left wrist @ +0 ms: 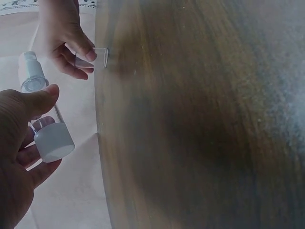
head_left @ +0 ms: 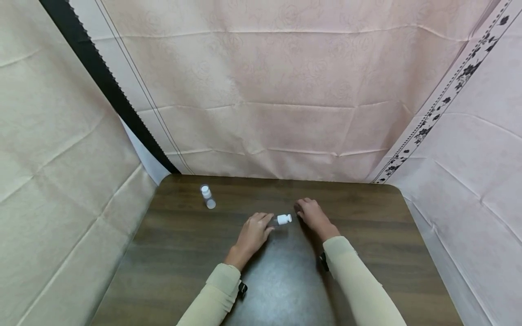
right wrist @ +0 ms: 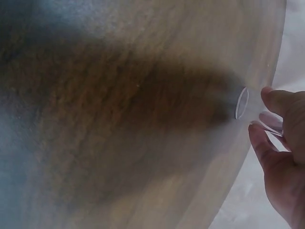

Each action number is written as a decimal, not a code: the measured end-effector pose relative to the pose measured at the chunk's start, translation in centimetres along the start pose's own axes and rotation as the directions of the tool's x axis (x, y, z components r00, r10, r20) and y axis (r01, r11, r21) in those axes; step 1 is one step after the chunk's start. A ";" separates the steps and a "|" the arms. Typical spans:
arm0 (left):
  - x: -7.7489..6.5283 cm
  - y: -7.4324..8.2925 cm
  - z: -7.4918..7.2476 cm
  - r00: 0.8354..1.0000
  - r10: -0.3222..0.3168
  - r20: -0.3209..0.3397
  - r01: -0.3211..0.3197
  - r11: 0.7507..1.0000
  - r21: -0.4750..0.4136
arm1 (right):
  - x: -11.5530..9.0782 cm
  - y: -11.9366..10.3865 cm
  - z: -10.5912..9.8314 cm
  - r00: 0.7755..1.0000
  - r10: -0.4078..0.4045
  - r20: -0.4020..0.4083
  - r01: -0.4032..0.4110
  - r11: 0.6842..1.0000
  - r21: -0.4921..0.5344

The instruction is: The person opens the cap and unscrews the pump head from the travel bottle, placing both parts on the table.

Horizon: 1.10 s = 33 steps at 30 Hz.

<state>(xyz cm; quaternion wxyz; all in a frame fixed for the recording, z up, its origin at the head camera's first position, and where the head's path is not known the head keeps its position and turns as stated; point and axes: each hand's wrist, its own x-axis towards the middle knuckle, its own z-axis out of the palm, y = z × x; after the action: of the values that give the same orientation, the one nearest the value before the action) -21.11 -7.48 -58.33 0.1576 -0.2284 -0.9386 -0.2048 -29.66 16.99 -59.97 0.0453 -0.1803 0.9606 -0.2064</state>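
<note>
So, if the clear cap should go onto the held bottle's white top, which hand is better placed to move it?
Probably the right hand: it holds the clear cap, close to the bottle. The left hand grips that bottle, its white top pointing towards the cap.

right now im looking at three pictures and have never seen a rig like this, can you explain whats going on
There is no robot here, just a person's bare left hand and right hand. The wide picture comes from a camera worn on the head, looking forward and down. The other two come from cameras on each wrist, watching that hand's work.

The left hand holds a small clear bottle with a white top and base. The right hand holds a clear tube-shaped piece, probably a cap. Another similar bottle is on the wooden table, towards its far left.
</note>
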 end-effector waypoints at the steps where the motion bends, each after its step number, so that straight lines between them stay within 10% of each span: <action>1: 0.0 0.0 0.0 1.000 -0.003 0.001 0.003 1.000 0.001 | -0.1 0.0 0.1 1.000 -0.007 -0.002 0.007 1.000 0.002; 33: 0.2 2.1 0.3 0.990 0.113 -0.079 -0.106 0.990 0.092 | -7.7 -2.0 -4.0 0.953 -0.060 -0.296 0.137 0.959 0.247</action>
<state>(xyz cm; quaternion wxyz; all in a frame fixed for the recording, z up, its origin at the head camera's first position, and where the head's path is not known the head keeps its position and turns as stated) -20.30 -5.52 -57.86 0.2180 -0.2635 -0.9253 -0.1638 -22.48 19.59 -55.35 -0.0805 -0.1891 0.9107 -0.3585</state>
